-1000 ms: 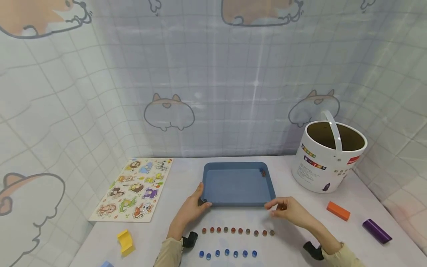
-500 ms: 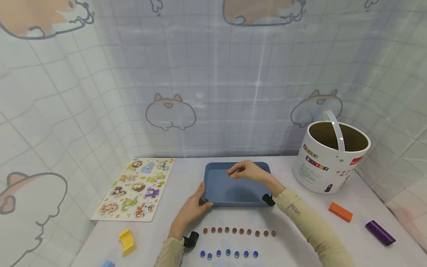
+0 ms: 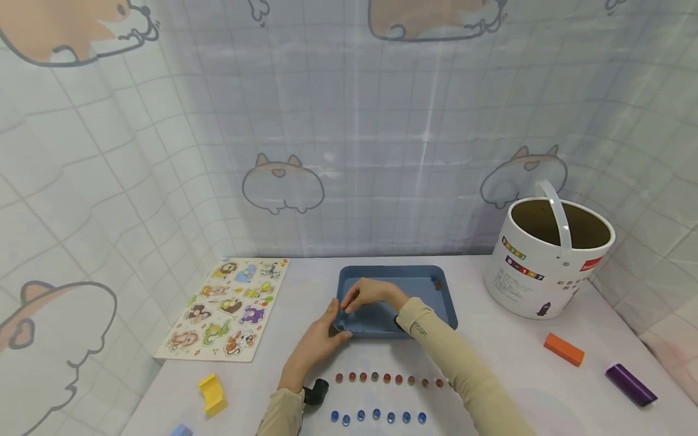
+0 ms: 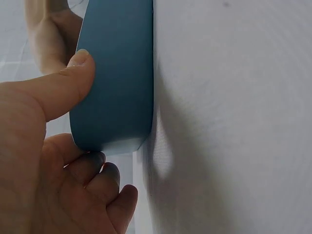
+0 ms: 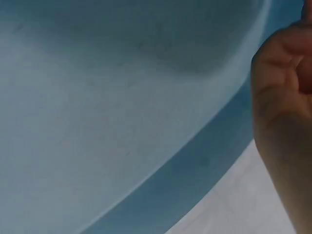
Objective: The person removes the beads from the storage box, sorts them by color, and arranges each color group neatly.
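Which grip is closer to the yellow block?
Left. The left grip, holding the tray, is ahead and to the right of the yellow block; the right grip is farther off, over the tray.

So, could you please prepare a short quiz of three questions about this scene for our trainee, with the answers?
1. Which hand grips a near corner of the blue tray?
2. True or false: the orange block lies closer to the white bucket than the purple block does.
3. How many blue beads lie in their row in front of the tray?

Key: 1. The left hand. 2. True. 3. Seven.
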Demonstrator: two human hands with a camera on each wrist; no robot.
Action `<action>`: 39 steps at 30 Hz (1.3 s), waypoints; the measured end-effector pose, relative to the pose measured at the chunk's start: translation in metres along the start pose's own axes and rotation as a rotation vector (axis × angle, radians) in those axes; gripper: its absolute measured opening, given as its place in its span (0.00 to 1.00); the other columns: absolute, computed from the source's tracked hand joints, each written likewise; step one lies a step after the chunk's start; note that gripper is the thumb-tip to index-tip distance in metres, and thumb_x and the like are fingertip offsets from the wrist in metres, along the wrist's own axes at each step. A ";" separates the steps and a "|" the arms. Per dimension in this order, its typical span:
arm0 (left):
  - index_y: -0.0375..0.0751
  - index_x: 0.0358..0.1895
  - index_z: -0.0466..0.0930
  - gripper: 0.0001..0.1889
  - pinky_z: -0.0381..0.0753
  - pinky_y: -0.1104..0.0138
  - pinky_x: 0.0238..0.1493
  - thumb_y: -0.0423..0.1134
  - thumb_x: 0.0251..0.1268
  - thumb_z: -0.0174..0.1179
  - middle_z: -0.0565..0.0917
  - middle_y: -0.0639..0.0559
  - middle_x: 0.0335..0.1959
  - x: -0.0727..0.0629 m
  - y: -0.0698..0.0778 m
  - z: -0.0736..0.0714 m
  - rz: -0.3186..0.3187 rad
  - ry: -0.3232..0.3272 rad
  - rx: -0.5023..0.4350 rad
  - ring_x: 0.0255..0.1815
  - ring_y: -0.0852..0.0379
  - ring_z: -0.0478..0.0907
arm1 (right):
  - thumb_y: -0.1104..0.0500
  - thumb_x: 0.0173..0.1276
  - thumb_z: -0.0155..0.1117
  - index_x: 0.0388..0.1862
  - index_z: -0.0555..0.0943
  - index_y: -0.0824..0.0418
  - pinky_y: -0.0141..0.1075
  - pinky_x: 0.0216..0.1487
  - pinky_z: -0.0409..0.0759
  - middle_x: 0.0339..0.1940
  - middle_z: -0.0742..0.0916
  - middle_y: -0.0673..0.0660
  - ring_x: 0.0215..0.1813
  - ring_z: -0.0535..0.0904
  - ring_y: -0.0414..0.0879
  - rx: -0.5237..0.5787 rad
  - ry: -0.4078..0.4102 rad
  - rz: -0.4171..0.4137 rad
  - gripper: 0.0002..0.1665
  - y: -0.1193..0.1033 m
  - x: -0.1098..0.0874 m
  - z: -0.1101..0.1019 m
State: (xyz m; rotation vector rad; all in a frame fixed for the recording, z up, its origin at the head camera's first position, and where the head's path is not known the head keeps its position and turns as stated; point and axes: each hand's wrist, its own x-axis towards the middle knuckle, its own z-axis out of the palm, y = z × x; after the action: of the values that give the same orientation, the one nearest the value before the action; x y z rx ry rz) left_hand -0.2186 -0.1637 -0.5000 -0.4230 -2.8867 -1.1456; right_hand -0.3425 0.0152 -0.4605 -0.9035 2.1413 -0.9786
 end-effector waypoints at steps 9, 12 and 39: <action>0.32 0.76 0.47 0.45 0.59 0.49 0.74 0.51 0.66 0.61 0.53 0.35 0.77 0.001 -0.003 0.000 0.006 -0.007 0.010 0.77 0.40 0.54 | 0.65 0.59 0.72 0.38 0.89 0.62 0.22 0.31 0.74 0.35 0.91 0.55 0.29 0.77 0.32 -0.169 -0.079 0.011 0.07 -0.006 0.011 0.024; 0.30 0.76 0.48 0.45 0.60 0.47 0.74 0.51 0.66 0.61 0.54 0.34 0.77 0.000 -0.003 -0.001 0.012 0.001 0.001 0.77 0.39 0.55 | 0.66 0.59 0.71 0.37 0.89 0.63 0.21 0.32 0.76 0.35 0.91 0.57 0.28 0.77 0.31 -0.188 -0.092 -0.010 0.07 -0.009 0.009 0.027; 0.32 0.76 0.48 0.44 0.59 0.48 0.75 0.48 0.65 0.62 0.53 0.36 0.77 -0.003 0.008 0.009 -0.082 0.036 0.019 0.77 0.40 0.55 | 0.56 0.70 0.61 0.52 0.83 0.61 0.57 0.66 0.72 0.58 0.82 0.69 0.60 0.79 0.59 0.203 0.112 -0.115 0.15 0.002 -0.099 -0.047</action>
State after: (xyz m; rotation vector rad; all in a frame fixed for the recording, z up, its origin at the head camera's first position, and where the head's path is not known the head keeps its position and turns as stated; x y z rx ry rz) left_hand -0.2127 -0.1533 -0.5016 -0.2834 -2.9066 -1.1232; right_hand -0.3208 0.1110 -0.4132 -0.8977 2.0521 -1.3063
